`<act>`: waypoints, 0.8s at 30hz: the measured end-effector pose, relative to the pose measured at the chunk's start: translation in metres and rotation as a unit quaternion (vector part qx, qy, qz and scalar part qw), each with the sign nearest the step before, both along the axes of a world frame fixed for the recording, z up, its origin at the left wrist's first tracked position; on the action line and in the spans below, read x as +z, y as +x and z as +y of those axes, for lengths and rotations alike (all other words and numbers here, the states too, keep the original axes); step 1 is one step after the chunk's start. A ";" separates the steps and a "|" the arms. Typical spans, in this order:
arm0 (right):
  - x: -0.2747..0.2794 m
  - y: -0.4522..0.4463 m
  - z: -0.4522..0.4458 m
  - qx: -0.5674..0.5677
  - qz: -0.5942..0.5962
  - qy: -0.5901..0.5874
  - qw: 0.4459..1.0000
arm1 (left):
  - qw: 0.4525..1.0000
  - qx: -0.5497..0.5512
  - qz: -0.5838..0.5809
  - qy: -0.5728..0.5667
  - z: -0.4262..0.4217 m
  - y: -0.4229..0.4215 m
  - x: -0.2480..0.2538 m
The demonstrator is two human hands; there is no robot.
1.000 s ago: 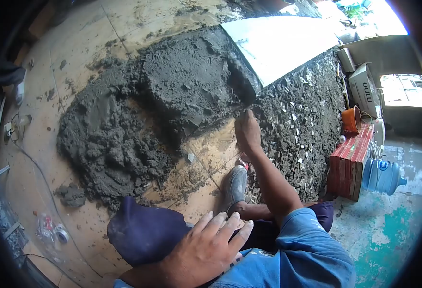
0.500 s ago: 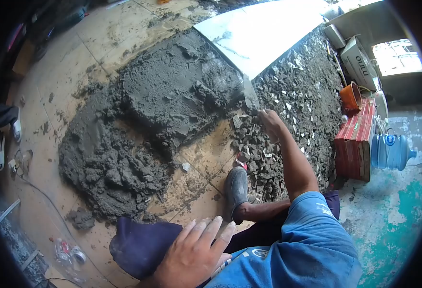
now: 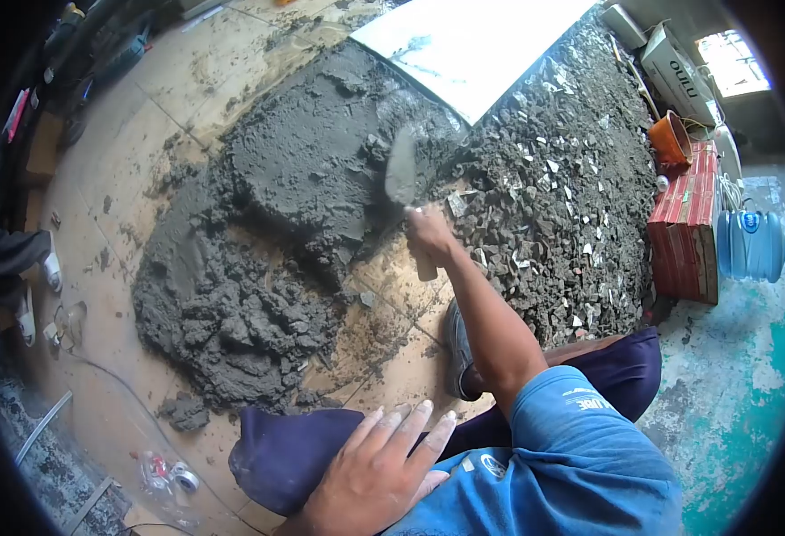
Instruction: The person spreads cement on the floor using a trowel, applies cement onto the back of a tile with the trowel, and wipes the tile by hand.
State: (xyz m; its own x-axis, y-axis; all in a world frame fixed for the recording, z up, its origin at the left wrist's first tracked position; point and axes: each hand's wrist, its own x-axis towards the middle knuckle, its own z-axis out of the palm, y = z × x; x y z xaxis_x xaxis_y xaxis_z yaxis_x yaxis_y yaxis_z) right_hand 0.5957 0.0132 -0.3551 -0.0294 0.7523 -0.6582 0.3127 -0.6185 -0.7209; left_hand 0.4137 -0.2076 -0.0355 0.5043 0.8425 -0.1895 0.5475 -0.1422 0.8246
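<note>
My right hand [image 3: 429, 234] is closed round the handle of a trowel [image 3: 401, 170], whose blade, slightly blurred, is over the right side of the wet grey mortar [image 3: 303, 152]. Ahead of the blade lies a large white marbled tile [image 3: 473, 54], its near corner pointing toward me between mortar and rubble. A looser heap of mortar [image 3: 231, 313] spreads on the nearer left. My left hand [image 3: 379, 469] rests with fingers stretched out by my bent knee, holding nothing, dusty at the fingertips.
Broken rubble [image 3: 544, 205] covers the ground at right. Beyond it stand red boxes [image 3: 687, 223], an orange bucket [image 3: 670, 141], a blue water bottle [image 3: 750, 246] and a carton [image 3: 676, 76]. A person's feet [image 3: 53, 268] show at left, near a cable [image 3: 115, 384] on the tiled floor.
My right hand has moved left with the trowel, from the tile's corner and rubble edge onto the mortar side. My left hand stays outstretched by the knee; the view has shifted slightly.
</note>
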 end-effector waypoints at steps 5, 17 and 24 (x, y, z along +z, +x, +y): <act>0.057 -0.032 -0.020 0.332 -0.291 0.143 0.886 | 1.000 0.001 -0.012 0.010 0.001 -0.004 0.006; 0.025 0.037 0.153 0.406 -0.510 0.249 0.716 | 0.997 0.051 0.053 -0.024 -0.030 -0.005 -0.016; 0.042 0.028 0.232 0.352 -0.533 0.283 0.715 | 0.992 0.079 0.071 -0.064 -0.027 0.008 -0.015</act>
State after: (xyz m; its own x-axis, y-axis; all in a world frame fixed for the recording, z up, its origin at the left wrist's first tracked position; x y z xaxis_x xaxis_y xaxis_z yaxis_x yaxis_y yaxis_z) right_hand 0.6240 0.2456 -0.3131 -0.2411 0.9528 -0.1847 0.9615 0.2604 0.0882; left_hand 0.4216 -0.2349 -0.0506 0.3290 0.8729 -0.3603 0.6668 0.0555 0.7432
